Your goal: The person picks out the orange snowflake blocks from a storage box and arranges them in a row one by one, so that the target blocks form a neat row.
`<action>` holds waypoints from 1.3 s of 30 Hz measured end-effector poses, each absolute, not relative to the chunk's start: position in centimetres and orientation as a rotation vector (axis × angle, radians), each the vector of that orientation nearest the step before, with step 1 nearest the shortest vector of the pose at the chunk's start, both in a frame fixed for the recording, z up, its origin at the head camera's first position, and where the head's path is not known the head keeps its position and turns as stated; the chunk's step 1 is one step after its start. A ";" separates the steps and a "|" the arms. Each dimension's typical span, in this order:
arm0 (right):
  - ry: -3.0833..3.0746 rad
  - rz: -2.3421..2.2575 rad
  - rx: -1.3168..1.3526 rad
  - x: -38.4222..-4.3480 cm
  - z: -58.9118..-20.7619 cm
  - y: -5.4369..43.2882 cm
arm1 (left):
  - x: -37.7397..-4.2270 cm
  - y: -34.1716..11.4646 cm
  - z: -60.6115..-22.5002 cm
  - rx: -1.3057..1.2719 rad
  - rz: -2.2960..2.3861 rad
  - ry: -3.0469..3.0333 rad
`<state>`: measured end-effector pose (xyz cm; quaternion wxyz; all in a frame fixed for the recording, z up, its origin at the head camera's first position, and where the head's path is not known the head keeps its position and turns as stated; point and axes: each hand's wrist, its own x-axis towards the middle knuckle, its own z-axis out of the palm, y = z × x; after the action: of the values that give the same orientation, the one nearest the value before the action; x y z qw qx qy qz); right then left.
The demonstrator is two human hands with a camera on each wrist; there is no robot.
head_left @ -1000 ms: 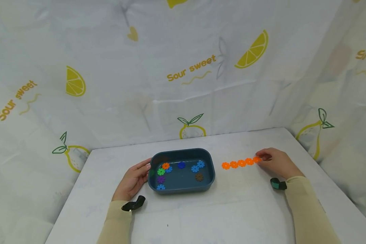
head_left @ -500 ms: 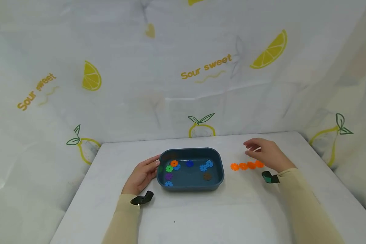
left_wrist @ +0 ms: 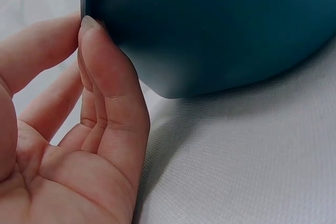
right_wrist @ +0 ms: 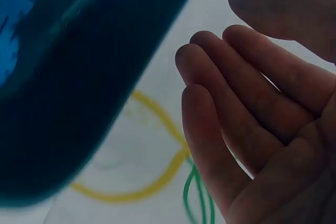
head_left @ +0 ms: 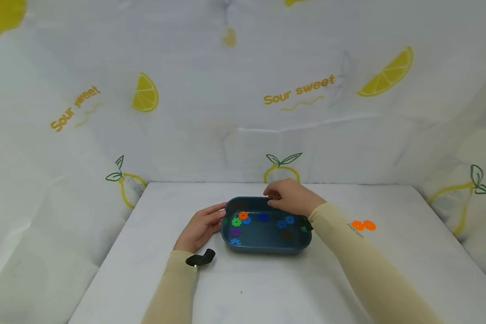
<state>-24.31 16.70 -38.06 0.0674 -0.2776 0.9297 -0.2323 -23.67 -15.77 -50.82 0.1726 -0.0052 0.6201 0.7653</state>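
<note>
A dark blue plastic tray lies on the table with several notched, flower-shaped plastic discs inside, among them an orange disc, a green disc and a purple disc. At its left end my left hand grips the rim; in the left wrist view the fingertips meet at the edge of the wall. Over the tray's far right side is my right hand, fingers loosely bent, nothing between them in the right wrist view. Orange discs lie on the table right of the tray, partly hidden by the right sleeve.
The table has a white cloth over it. Behind stands a white curtain printed with lemons and lettering. Each wrist wears a black strap-on camera, the left camera beside the sleeve.
My right hand has left the orange row's right end and swung left over the tray. The left hand keeps its hold on the rim. The head view has turned left.
</note>
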 end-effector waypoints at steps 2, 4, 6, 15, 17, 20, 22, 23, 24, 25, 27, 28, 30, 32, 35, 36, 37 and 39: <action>2.768 -0.662 -0.866 -24.7 -38.5 15.0 | -23.7 -15.7 -50.8 0.000 2.169 1.767; 2.738 -0.638 -0.880 -25.0 -39.1 13.6 | -23.7 -15.7 -50.8 0.009 2.168 1.767; 2.718 -0.617 -0.890 -25.2 -39.7 12.4 | -23.7 -15.7 -50.8 0.018 2.165 1.771; 2.679 -0.553 -0.848 -25.8 -42.4 9.7 | -24.0 -15.7 -50.7 0.053 2.173 1.744; 2.670 -0.561 -0.844 -25.9 -42.8 9.5 | -24.0 -15.7 -50.6 0.058 2.170 1.743; 2.658 -0.574 -0.856 -25.9 -43.3 9.1 | -24.0 -15.8 -50.6 0.063 2.166 1.737; 2.654 -0.586 -0.863 -26.0 -43.5 8.9 | -24.0 -15.9 -50.6 0.069 2.162 1.735; 2.653 -0.591 -0.869 -26.0 -43.5 8.7 | -24.0 -15.9 -50.6 0.069 2.162 1.735; 2.650 -0.596 -0.875 -26.0 -43.5 8.5 | -24.0 -16.0 -50.6 0.067 2.163 1.735; 2.652 -0.592 -0.882 -26.0 -43.6 8.4 | -24.1 -16.0 -50.6 0.067 2.165 1.733; 2.659 -0.579 -0.902 -26.1 -43.6 8.2 | -24.1 -16.0 -50.6 0.062 2.165 1.736; 2.666 -0.564 -0.913 -26.1 -43.6 8.0 | -24.1 -16.1 -50.6 0.061 2.164 1.736; 2.678 -0.533 -0.933 -26.2 -43.7 7.7 | -24.1 -16.1 -50.6 0.066 2.162 1.740; 2.694 -0.493 -0.938 -26.2 -43.8 7.4 | -24.2 -16.1 -50.6 0.069 2.159 1.739; 2.712 -0.450 -0.927 -26.2 -43.9 6.9 | -24.2 -16.2 -50.6 0.072 2.161 1.732; 2.717 -0.439 -0.923 -26.2 -44.0 6.8 | -24.2 -16.2 -50.6 0.066 2.163 1.726; 2.721 -0.432 -0.921 -26.2 -44.0 6.6 | -24.2 -16.2 -50.6 0.063 2.163 1.721; 2.731 -0.429 -0.923 -26.1 -44.1 6.4 | -24.2 -16.2 -50.6 0.062 2.167 1.712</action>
<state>-26.13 6.38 -44.14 0.1134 -0.3147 0.9310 -0.1462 -24.17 -16.19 -50.58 0.1884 0.0221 0.6087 0.7704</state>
